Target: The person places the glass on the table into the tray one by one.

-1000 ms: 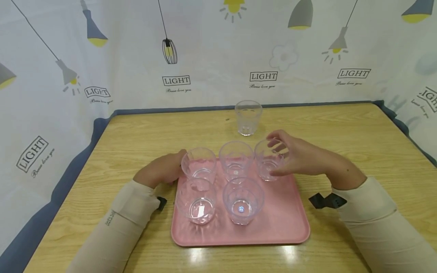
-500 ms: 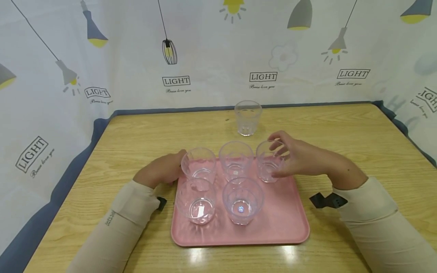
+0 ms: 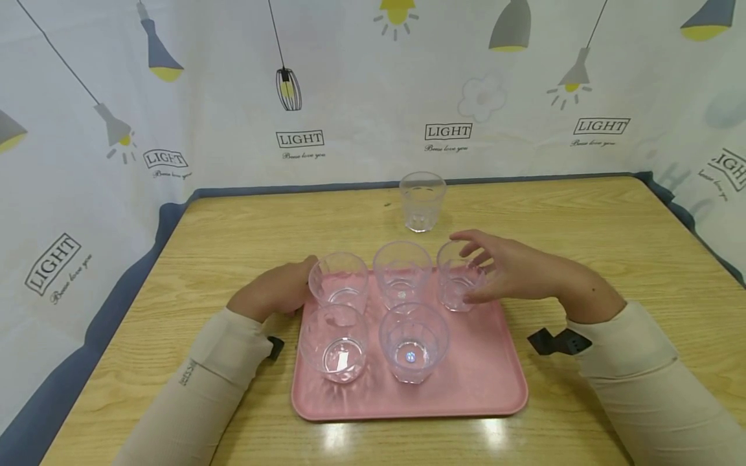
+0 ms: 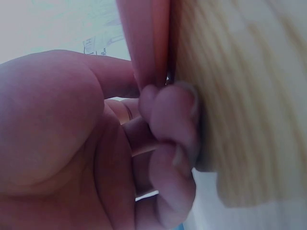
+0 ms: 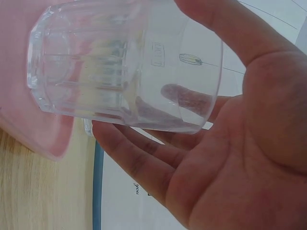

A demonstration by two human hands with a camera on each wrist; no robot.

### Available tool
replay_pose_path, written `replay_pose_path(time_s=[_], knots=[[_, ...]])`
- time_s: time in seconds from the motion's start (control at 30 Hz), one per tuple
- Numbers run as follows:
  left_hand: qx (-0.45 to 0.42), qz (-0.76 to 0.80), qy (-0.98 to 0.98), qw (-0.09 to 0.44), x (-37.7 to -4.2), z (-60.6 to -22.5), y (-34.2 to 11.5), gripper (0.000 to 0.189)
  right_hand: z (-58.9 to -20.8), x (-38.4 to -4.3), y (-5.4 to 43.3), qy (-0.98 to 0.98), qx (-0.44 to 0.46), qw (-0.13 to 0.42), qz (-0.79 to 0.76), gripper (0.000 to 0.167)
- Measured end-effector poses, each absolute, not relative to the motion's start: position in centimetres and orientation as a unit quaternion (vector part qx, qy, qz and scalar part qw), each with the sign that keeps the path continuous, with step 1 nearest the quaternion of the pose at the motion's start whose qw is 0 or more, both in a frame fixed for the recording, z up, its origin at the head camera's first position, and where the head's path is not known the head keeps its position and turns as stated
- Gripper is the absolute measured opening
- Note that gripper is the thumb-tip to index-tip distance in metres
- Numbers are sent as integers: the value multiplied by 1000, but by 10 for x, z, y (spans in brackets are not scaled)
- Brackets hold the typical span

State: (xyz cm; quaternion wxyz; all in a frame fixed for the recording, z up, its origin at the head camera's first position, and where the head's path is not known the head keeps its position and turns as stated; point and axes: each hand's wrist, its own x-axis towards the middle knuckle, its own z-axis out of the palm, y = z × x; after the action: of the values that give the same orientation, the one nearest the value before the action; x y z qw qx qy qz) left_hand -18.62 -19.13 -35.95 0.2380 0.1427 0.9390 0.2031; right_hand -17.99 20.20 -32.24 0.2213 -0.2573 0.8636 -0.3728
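Note:
My left hand (image 3: 285,288) pinches the left edge of the pink tray (image 3: 474,388); in the left wrist view the curled fingers (image 4: 172,112) meet the rim close to the table. At the tray's far right corner stands a clear plastic cup (image 3: 457,285). My right hand (image 3: 513,268) is curved round that cup, thumb on the near side and fingers behind. Through its clear wall some fingers show in the right wrist view. Two more cups stand along the back, a left one (image 3: 338,278) and a middle one (image 3: 402,275). The front holds a left cup (image 3: 335,343) and a middle cup (image 3: 414,343).
Another clear cup (image 3: 422,200) stands upright on the wooden table (image 3: 262,226), behind the tray. A white cloth printed with lamps (image 3: 373,84) hangs at the table's far side. Black straps (image 3: 559,342) sit at the sleeve cuffs.
The back right cup has shifted very slightly to the right with my right hand. My right index finger has come down toward its rim. My left hand and the tray look unmoved.

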Motion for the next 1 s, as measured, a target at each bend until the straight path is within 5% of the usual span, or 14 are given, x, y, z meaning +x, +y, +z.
replay_pose_path(time_s=[0.6, 1.0], knots=[[146, 199, 940, 236, -188, -362, -192, 22, -318, -177, 201, 858, -259, 231, -378, 100], [153, 200, 939, 235, -188, -364, -193, 24, -316, -179, 201, 877, -252, 197, -358, 75]])
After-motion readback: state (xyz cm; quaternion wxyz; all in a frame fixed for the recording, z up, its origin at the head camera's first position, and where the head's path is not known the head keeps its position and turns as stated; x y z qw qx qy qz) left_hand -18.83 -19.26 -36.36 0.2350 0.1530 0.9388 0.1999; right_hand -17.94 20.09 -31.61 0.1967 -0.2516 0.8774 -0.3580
